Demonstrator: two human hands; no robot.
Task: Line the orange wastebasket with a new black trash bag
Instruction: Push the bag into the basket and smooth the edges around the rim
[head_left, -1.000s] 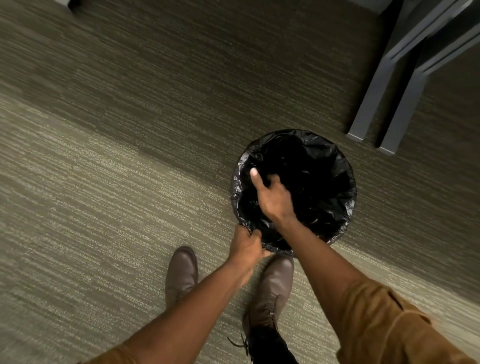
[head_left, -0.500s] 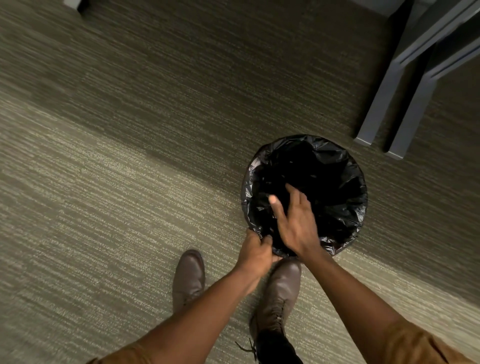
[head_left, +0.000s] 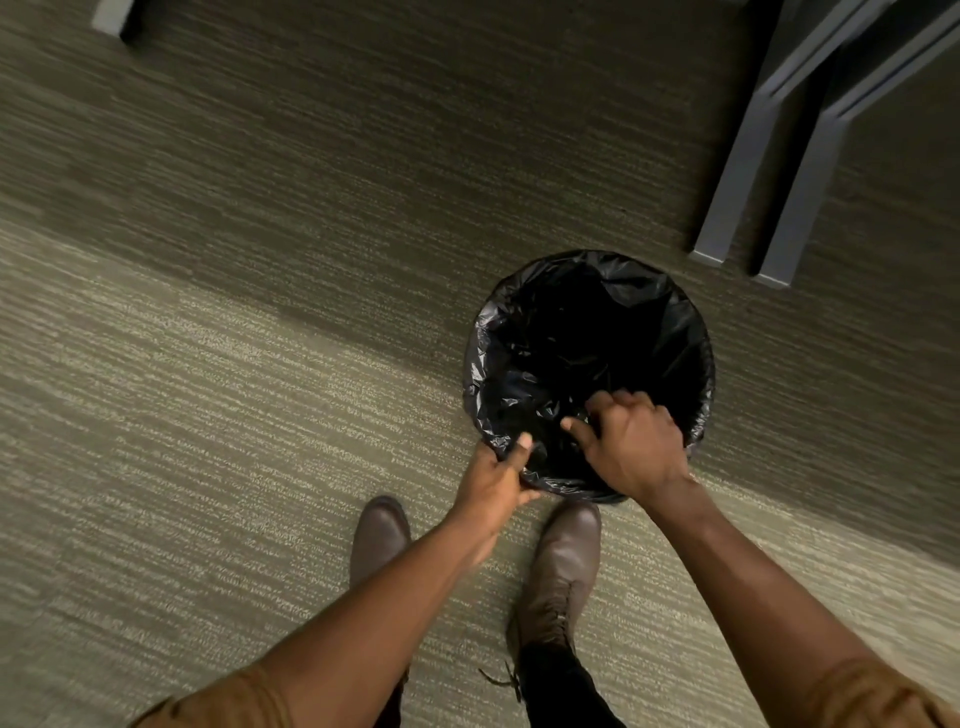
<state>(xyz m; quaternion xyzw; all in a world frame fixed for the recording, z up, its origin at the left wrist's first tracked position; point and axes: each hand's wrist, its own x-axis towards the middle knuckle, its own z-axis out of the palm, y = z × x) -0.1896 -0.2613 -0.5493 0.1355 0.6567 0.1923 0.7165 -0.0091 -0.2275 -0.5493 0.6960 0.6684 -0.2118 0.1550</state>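
Trash bag (head_left: 587, 332) rim pinched in left hand (head_left: 496, 480).

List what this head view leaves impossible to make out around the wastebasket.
- Wastebasket colour: the black trash bag covers its rim and walls.
- Bag bottom: lost in darkness.
- Near rim: hidden under the right hand and left hand.
- Grey furniture legs: cut off by the top edge, so the furniture type is unclear.
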